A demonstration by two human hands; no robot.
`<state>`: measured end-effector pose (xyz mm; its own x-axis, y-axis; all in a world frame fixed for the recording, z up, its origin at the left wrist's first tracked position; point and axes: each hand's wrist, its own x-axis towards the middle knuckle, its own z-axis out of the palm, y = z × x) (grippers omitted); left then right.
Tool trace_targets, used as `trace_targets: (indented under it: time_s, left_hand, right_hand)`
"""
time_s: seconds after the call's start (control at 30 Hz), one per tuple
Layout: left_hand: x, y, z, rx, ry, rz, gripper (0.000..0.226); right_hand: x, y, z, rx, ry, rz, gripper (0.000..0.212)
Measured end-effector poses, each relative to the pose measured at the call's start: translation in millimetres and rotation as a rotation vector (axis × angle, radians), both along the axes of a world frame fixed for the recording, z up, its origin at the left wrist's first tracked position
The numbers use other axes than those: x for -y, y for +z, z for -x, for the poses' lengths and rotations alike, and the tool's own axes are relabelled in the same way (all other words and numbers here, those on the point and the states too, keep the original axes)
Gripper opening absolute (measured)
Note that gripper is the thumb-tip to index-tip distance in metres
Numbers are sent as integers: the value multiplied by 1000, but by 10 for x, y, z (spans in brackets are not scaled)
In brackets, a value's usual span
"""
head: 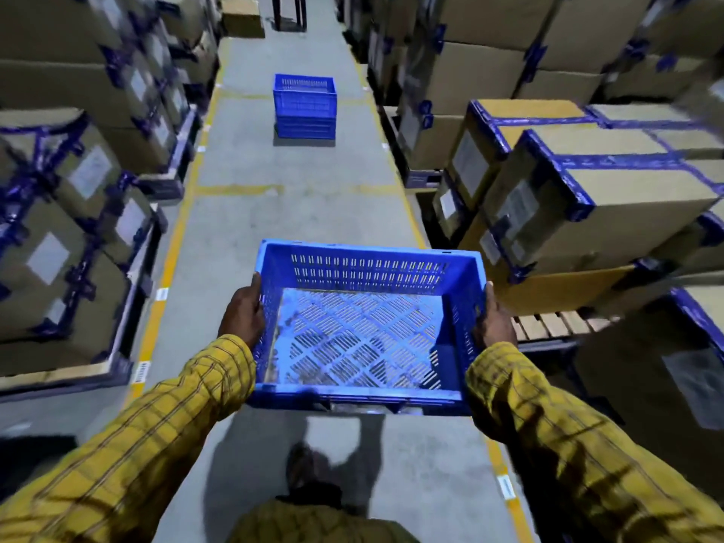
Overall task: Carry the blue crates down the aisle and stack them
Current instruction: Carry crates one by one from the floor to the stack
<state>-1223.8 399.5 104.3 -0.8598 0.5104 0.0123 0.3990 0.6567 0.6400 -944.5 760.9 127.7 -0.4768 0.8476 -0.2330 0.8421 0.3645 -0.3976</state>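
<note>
I carry an empty blue perforated crate [364, 327] in front of me above the aisle floor. My left hand [243, 313] grips its left wall, and my right hand [494, 321] grips its right wall. Farther down the aisle a stack of blue crates [304, 107] stands on the grey floor, well beyond the carried crate. My foot [305, 468] shows below the crate.
Cardboard boxes with blue tape are piled on pallets along both sides: left [70, 213] and right [580, 190]. Yellow floor lines [172, 252] edge the grey aisle. A loose box [242, 15] and a dark stool [290, 11] sit at the far end.
</note>
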Motion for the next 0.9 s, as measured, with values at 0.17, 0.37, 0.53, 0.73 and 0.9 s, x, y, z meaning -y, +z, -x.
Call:
trace_targets:
  time_s: [0.17,0.37,0.53,0.73,0.9]
  left_hand:
    - [-152,72,916,19,7,-5,64]
    - [-413,230,1984,-9,31,2,60]
    - [-734,172,2834,-39,46,35,68]
    - [-1293,13,3781,-32,119,63,66]
    - [-1785,20,4527,-35,168,66,66]
  right_hand:
    - [-218,-28,997,-51,7,42,80]
    - [-468,-32,2105,-71,16,45,82]
    - [-828,-35,2939,-88,28,50,81]
    - [-1499,-148,4052,-81,118,6,82]
    - [-2112,-118,5008,-63,143,16,80]
